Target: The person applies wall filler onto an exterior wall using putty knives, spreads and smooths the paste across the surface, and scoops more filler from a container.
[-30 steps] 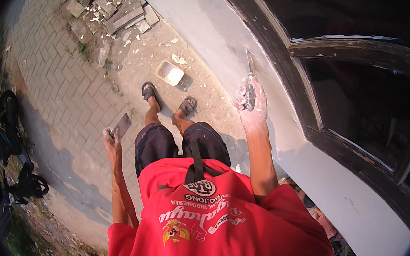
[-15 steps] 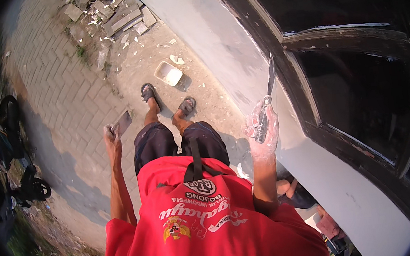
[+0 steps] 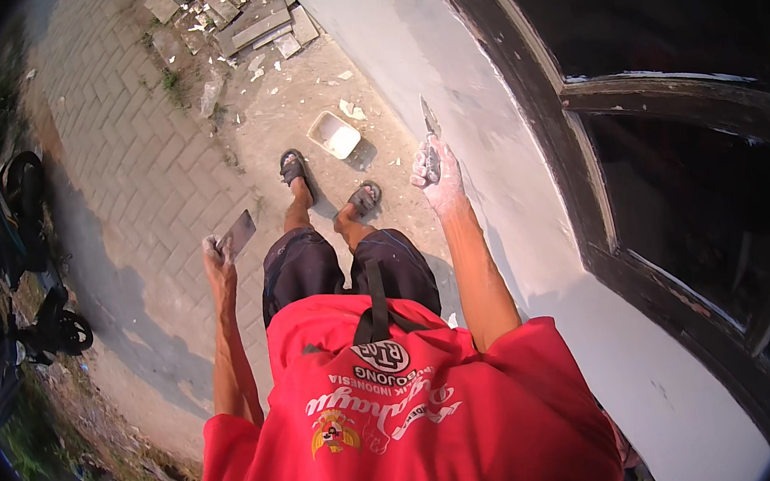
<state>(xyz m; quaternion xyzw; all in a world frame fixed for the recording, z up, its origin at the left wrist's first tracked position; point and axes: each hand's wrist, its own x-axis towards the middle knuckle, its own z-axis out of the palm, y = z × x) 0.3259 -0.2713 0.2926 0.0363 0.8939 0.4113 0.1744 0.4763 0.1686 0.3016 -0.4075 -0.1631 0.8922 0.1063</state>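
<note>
A flat, dark rectangular scraper blade (image 3: 240, 228) is pinched in my left hand (image 3: 218, 254), held out over the paving with its fingers powdered white. Closed round the dark handle of a putty knife (image 3: 431, 117), my right hand (image 3: 440, 178) is beside the low grey-white wall (image 3: 488, 156). The knife's narrow pointed blade points away from me, and white filler coats the fingers and wrist. Whether the blade touches the wall, I cannot tell. On the ground ahead sits a white plastic tub (image 3: 335, 134) with pale residue inside.
On the right, a dark wooden window frame (image 3: 586, 165) with dark panes runs above the wall. Broken boards and tiles (image 3: 262, 25) lie in a heap at the far end. Herringbone paving (image 3: 124, 126) spreads to the left, where a parked motorbike (image 3: 30, 256) stands.
My right hand, with the putty knife, has moved left and forward, away from the window frame's edge. My left hand holds the scraper blade much as before. The whole view has shifted slightly.
</note>
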